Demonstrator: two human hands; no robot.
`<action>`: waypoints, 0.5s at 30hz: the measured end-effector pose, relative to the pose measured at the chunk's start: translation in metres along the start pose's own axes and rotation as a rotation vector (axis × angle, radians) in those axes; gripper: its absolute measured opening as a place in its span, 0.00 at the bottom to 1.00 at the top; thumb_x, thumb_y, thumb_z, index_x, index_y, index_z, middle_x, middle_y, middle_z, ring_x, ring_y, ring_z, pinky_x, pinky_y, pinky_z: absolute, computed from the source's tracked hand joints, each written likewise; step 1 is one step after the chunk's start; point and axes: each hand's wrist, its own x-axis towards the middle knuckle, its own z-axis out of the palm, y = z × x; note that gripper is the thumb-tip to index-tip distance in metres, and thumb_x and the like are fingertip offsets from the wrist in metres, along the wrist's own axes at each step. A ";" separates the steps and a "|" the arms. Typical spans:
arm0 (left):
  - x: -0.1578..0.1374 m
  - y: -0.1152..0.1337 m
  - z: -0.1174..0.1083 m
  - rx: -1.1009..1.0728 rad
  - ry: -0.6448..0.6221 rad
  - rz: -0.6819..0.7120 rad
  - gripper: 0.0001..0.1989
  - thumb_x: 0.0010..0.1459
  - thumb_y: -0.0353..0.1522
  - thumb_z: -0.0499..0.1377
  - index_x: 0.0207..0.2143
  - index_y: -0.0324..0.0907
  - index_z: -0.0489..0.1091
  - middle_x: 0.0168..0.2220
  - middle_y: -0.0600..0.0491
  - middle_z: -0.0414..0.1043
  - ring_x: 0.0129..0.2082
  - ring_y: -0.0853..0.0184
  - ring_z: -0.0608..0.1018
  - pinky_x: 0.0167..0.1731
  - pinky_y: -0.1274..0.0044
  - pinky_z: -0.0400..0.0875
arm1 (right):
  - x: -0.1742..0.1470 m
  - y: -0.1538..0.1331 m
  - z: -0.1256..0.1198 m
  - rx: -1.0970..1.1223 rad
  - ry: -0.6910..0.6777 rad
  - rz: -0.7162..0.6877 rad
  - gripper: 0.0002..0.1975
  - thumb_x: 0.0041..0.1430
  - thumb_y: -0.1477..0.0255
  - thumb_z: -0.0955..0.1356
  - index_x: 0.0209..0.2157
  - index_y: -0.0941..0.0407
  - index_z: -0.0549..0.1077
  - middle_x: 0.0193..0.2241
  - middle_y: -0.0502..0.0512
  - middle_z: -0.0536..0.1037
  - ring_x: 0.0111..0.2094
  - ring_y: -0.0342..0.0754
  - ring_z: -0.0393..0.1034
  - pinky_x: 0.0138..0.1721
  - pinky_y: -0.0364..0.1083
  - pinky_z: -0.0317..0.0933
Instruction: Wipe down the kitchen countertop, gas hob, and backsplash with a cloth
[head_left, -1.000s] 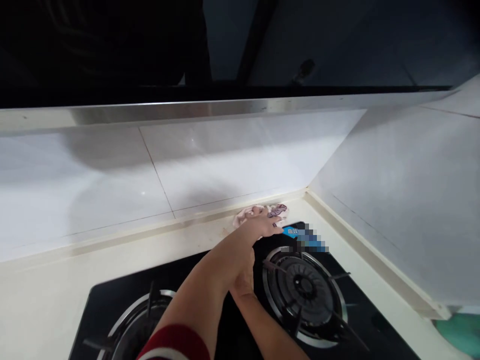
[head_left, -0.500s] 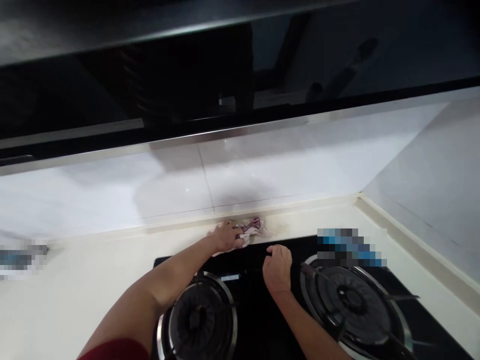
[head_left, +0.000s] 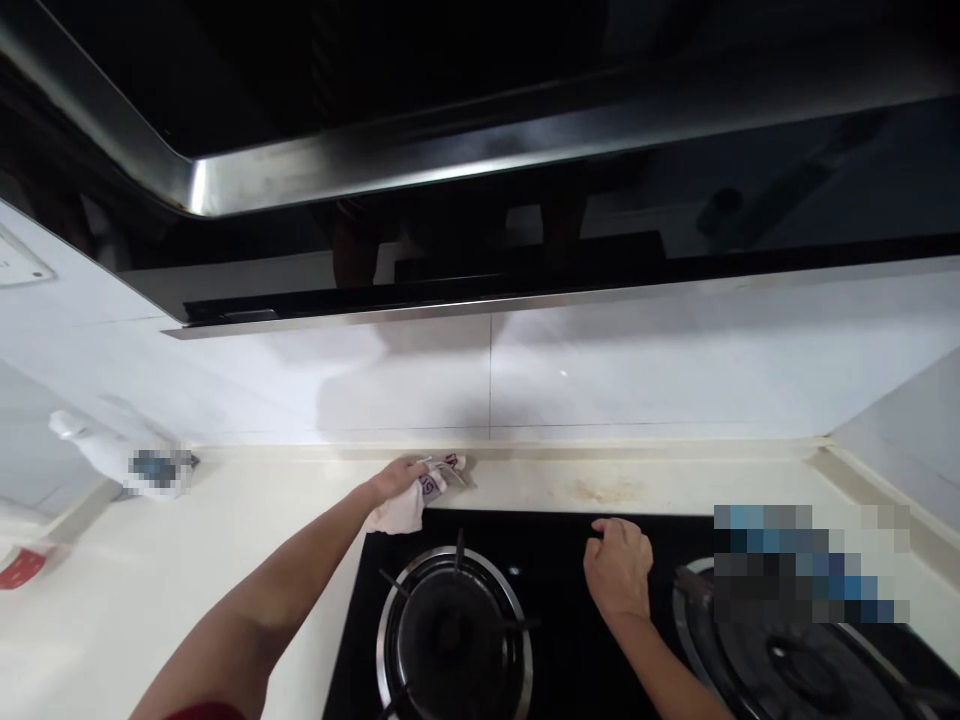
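Note:
My left hand [head_left: 396, 478] is closed on a crumpled pale cloth [head_left: 402, 510] with purple and red markings. It presses the cloth on the cream counter strip behind the stove, and one end hangs to the hob's back left corner. My right hand [head_left: 619, 568] is curled into a loose fist on the black glass hob [head_left: 559, 640], between the two burners; nothing shows in it. The left burner [head_left: 450, 630] is fully beside my left forearm. A brownish stain [head_left: 606, 490] marks the strip to the right of the cloth.
A black range hood [head_left: 480, 220] with a steel edge hangs low overhead. Behind is a tiled wall [head_left: 420, 380]. A white bottle [head_left: 105, 450] lies tilted at the left. A blurred-out blue item [head_left: 795, 560] lies by the right burner [head_left: 802, 665]. A red item [head_left: 21, 568] sits far left.
My left hand has slid the cloth leftward along the strip, uncovering the stain. My right fist stays on the hob. The view has shifted, showing more of the hood and the white bottle.

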 end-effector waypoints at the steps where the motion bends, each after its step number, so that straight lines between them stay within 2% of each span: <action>1: 0.001 0.006 -0.002 -0.044 -0.015 0.027 0.26 0.66 0.45 0.44 0.53 0.40 0.72 0.47 0.46 0.80 0.45 0.59 0.81 0.45 0.70 0.75 | 0.000 0.000 0.001 0.003 0.002 0.002 0.10 0.55 0.76 0.60 0.38 0.57 0.70 0.38 0.63 0.70 0.42 0.57 0.61 0.52 0.57 0.54; 3: 0.010 0.027 0.004 -0.102 -0.045 0.103 0.30 0.69 0.46 0.37 0.53 0.39 0.72 0.45 0.47 0.81 0.41 0.62 0.82 0.41 0.72 0.76 | 0.001 0.002 0.003 0.023 0.008 0.012 0.10 0.55 0.75 0.60 0.38 0.57 0.70 0.38 0.63 0.70 0.42 0.58 0.62 0.51 0.57 0.55; 5: 0.024 0.053 0.020 -0.134 -0.053 0.178 0.32 0.70 0.47 0.35 0.53 0.42 0.72 0.45 0.49 0.81 0.40 0.64 0.82 0.41 0.72 0.77 | 0.002 0.004 0.006 0.049 0.024 0.025 0.10 0.55 0.75 0.60 0.38 0.57 0.70 0.38 0.63 0.70 0.42 0.58 0.63 0.50 0.57 0.56; 7: 0.038 0.076 0.039 -0.137 -0.026 0.237 0.29 0.70 0.48 0.38 0.54 0.45 0.71 0.46 0.51 0.80 0.41 0.65 0.81 0.43 0.70 0.77 | 0.003 0.006 0.007 0.076 0.047 0.025 0.10 0.55 0.74 0.60 0.38 0.57 0.70 0.37 0.63 0.70 0.42 0.58 0.63 0.49 0.57 0.56; 9: 0.044 0.085 0.055 -0.108 0.033 0.265 0.23 0.69 0.48 0.47 0.55 0.46 0.70 0.50 0.49 0.77 0.45 0.63 0.79 0.48 0.65 0.75 | 0.002 0.008 0.006 0.101 0.069 0.017 0.10 0.56 0.73 0.60 0.38 0.57 0.69 0.37 0.63 0.70 0.43 0.59 0.63 0.50 0.58 0.57; 10: 0.043 0.082 0.059 -0.081 0.073 0.267 0.22 0.68 0.47 0.51 0.55 0.45 0.69 0.53 0.47 0.75 0.49 0.62 0.78 0.51 0.62 0.74 | 0.001 0.009 0.005 0.113 0.076 0.013 0.10 0.57 0.72 0.60 0.39 0.57 0.69 0.37 0.63 0.70 0.44 0.59 0.64 0.50 0.58 0.57; 12: 0.030 0.062 0.059 -0.015 0.154 0.264 0.19 0.67 0.42 0.54 0.55 0.43 0.69 0.59 0.44 0.69 0.56 0.58 0.74 0.58 0.58 0.68 | 0.000 0.010 0.001 0.139 0.090 0.017 0.12 0.59 0.70 0.60 0.41 0.59 0.70 0.38 0.65 0.70 0.45 0.60 0.64 0.51 0.58 0.58; 15: -0.011 0.003 0.043 0.096 0.207 0.282 0.18 0.66 0.35 0.52 0.56 0.44 0.70 0.61 0.44 0.67 0.63 0.57 0.68 0.65 0.60 0.60 | 0.006 0.002 -0.004 0.145 0.107 0.038 0.19 0.61 0.63 0.60 0.45 0.60 0.71 0.46 0.69 0.69 0.51 0.62 0.62 0.53 0.60 0.57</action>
